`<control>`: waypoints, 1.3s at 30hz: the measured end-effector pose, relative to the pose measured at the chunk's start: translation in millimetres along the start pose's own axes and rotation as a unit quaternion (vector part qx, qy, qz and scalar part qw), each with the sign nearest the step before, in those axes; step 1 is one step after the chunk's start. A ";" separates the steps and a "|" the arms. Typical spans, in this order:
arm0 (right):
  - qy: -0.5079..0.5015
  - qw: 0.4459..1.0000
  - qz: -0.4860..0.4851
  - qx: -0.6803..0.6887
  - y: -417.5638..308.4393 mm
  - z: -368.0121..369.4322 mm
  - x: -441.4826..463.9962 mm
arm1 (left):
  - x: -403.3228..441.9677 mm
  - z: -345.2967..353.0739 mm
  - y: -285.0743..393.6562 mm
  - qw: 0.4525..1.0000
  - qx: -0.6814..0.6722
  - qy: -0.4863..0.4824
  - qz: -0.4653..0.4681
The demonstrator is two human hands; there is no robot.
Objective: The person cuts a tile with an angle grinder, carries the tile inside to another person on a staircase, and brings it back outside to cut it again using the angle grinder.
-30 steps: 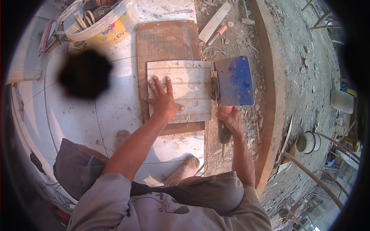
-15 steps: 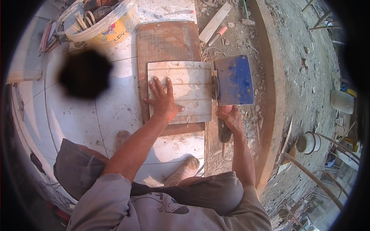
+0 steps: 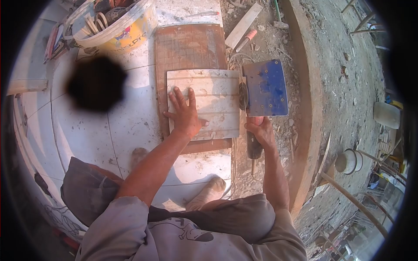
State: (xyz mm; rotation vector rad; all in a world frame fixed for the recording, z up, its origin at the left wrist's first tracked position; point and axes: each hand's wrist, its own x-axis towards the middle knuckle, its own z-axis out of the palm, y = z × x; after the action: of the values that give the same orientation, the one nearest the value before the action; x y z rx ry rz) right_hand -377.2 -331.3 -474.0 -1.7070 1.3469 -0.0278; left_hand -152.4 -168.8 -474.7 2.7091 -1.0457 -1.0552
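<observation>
Left hand splayed on tile, right hand clenched round power tool at four o'clock, bucket at ten

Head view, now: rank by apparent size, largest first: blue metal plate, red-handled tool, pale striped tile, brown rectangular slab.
1. Brown rectangular slab, by full outline; the tile partly covers it
2. Pale striped tile
3. Blue metal plate
4. Slim red-handled tool

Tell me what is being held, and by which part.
The right hand grips the blue-plated power tool by its handle; the left hand only presses flat on the tile.
</observation>
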 end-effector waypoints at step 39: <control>-0.013 1.000 -0.006 0.022 -17.8 -2.8 7.9 | 3.3 3.3 -1.7 1.000 0.001 0.005 0.004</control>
State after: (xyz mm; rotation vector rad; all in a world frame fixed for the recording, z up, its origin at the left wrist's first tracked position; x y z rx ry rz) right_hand -362.2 -339.7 -464.6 -1.6732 1.3076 -0.0404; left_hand -151.6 -168.9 -479.6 2.7062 -1.0565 -1.0374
